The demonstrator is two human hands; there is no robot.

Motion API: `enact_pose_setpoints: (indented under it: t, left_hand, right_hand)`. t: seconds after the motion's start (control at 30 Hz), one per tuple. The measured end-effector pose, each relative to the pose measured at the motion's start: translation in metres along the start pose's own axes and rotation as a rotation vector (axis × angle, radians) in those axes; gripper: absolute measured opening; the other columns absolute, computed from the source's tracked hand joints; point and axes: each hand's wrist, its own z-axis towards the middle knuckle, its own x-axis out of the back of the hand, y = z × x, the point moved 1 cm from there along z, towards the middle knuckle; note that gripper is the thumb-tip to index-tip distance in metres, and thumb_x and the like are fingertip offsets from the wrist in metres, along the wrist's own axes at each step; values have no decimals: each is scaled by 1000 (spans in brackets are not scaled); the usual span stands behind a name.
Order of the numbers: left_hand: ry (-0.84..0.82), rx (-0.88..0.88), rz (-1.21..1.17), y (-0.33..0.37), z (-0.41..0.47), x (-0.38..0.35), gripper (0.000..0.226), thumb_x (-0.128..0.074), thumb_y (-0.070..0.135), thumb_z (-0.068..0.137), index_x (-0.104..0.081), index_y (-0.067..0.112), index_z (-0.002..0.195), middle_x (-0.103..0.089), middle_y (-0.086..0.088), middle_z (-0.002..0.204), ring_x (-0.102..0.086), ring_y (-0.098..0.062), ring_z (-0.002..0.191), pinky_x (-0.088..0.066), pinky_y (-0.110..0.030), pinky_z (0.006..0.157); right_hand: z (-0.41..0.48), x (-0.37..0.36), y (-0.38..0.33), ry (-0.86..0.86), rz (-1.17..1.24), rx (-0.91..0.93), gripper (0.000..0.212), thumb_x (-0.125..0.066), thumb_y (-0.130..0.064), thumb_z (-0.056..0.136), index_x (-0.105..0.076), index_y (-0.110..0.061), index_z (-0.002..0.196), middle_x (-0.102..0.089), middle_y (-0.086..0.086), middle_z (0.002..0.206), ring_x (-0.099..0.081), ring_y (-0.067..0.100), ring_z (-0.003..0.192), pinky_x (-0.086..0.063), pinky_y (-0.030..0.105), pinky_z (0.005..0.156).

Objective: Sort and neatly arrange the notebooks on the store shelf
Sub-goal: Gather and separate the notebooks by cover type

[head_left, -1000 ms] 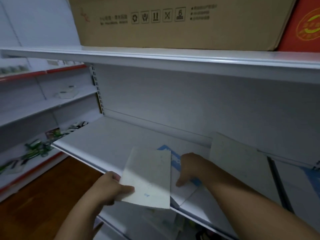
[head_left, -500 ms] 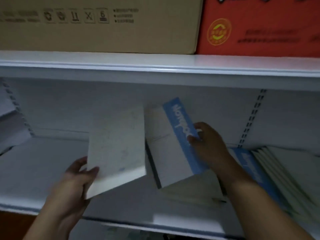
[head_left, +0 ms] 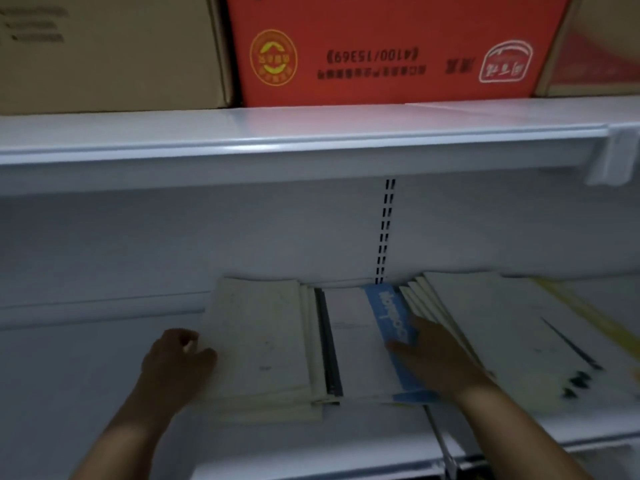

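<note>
White metal store shelf (head_left: 86, 393), deep and dim, bare along its left part. Upper shelf (head_left: 311, 133) overhead, carrying a brown cardboard box (head_left: 104, 53) at left and a red carton (head_left: 391, 46) with upside-down print in the middle. Slotted upright strip (head_left: 385, 233) running down the white back panel, ending just behind the notebooks.

Fanned row of pale notebooks (head_left: 512, 334) spread flat over the right part of the shelf, overlapping one another like shingles, with dark markings near the front edges. Cream-covered stack of notebooks (head_left: 259, 341) lying flat left of centre, edges slightly uneven at the front. White notebook with a blue band (head_left: 356, 341) lying flat just beside that stack on the right, dark spine edge touching the stack, blue band next to the fanned row; lettering on the band too blurred to read.

Left hand (head_left: 176, 362) loosely curled, set against the left edge of the cream stack, thumb resting on the top cover. Right hand (head_left: 436, 355) flat and spread, palm down, pressing on the blue band and on the nearest edges of the fanned row. Nothing gripped or lifted by either.
</note>
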Motion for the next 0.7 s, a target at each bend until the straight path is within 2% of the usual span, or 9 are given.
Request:
enact_pose_setpoints:
  t: [0.1,0.17,0.23,0.3,0.37,0.43,0.5,0.63,0.7]
  left_hand:
    - [-117,150,-170,0,-3,-3,23,-61,14,86,-54,6,106,-61,-10,84,-56,-26,73,-41,-29,63]
    - [-178,176,-158,-4,-2,-4,23,-57,21,89,-56,8,108,-64,-12,91,-59,-28,82,-44,-32,69]
    - [-210,172,-146,-6,-1,-4,33,-57,28,89,-53,14,118,-64,-13,107,-61,-31,95,-47,-37,78]
    - [-205,165,-140,-6,-1,-7,36,-58,34,87,-52,20,120,-64,-8,108,-60,-28,96,-47,-39,82]
    - [-178,153,-121,-4,0,-10,33,-59,36,86,-55,22,115,-65,-2,97,-61,-25,89,-48,-37,77]
    - [-152,152,-109,-5,2,-14,35,-61,37,84,-57,20,115,-66,-4,96,-62,-25,88,-48,-37,76]
    - [-139,174,-110,-9,3,-16,42,-62,39,83,-56,19,120,-65,-9,108,-60,-30,96,-48,-43,86]
    - [-103,149,-128,-17,7,-18,46,-62,38,83,-56,16,123,-62,-13,117,-58,-34,103,-45,-51,96]
    - [-124,129,-121,-19,9,-18,47,-61,38,84,-56,15,124,-62,-13,117,-58,-34,103,-45,-49,94]
  right_hand:
    - [-12,3,2,-77,103,-52,68,-59,-38,87,-30,-15,144,-38,1,149,-42,18,132,-33,24,107]
    - [-21,9,4,-104,207,-74,67,-59,-38,87,-31,-17,144,-37,-1,149,-38,17,135,-30,30,112]
    - [-33,12,6,-101,295,-105,65,-61,-34,86,-34,-18,143,-40,-6,144,-38,15,134,-29,27,111]
    - [-45,9,10,-24,441,-105,50,-64,-18,85,-48,-16,133,-50,-4,131,-50,11,120,-36,17,100]
    - [-57,6,17,77,639,-146,28,-63,1,83,-63,-11,108,-63,6,112,-62,3,91,-43,3,79]
    - [-67,0,25,66,922,-273,17,-60,6,83,-65,-9,88,-73,10,85,-65,13,81,-52,8,66]
    - [-76,-5,28,6,1271,-471,13,-57,7,83,-63,-4,85,-73,14,67,-64,28,78,-56,20,56]
    - [-80,-9,20,-41,1604,-697,9,-52,1,87,-59,6,90,-62,29,95,-59,37,91,-56,33,52]
    - [-82,-9,12,-27,1663,-729,7,-54,1,83,-57,8,83,-60,30,92,-56,38,93,-56,35,47]
